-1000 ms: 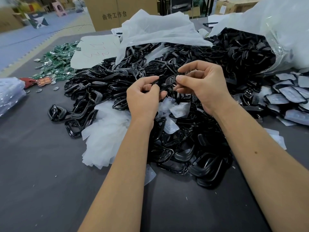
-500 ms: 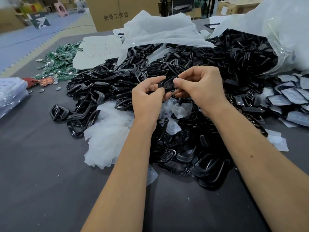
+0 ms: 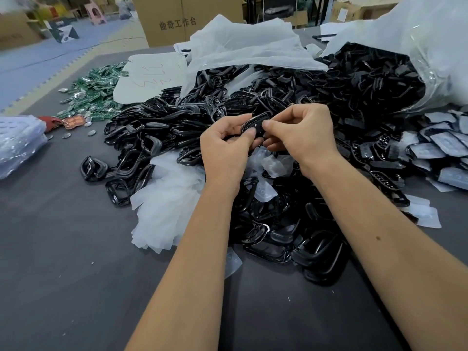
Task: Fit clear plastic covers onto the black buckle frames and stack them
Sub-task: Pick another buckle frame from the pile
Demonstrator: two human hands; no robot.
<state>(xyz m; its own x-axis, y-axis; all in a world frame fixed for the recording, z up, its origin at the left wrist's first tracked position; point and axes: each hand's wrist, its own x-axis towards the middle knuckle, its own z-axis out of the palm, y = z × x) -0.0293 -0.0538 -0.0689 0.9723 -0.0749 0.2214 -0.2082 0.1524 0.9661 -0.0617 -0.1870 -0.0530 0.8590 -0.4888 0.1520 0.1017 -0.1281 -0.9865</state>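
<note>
A black buckle frame (image 3: 254, 125) is held above the middle of the heap, pinched between both hands. The left hand (image 3: 225, 145) grips its near-left end with curled fingers (image 3: 249, 134) and thumb; the right hand (image 3: 301, 133) pinches its right end, fingers curled tightly round it. Whether a clear cover already sits on this frame cannot be told; the hands hide most of it.

Below the hands, loose clear plastic covers (image 3: 272, 163) lie on the pile of bare black frames (image 3: 162, 133), which spreads across the grey bench (image 3: 63, 274) and spills from a clear bag (image 3: 430, 59) at the far right. To the right, frames that look already covered (image 3: 435, 145) lie in a loose, overlapping group.

Judging by this, the task seems at an early stage: a modest batch looks done, and far more bare frames wait than finished ones.
</note>
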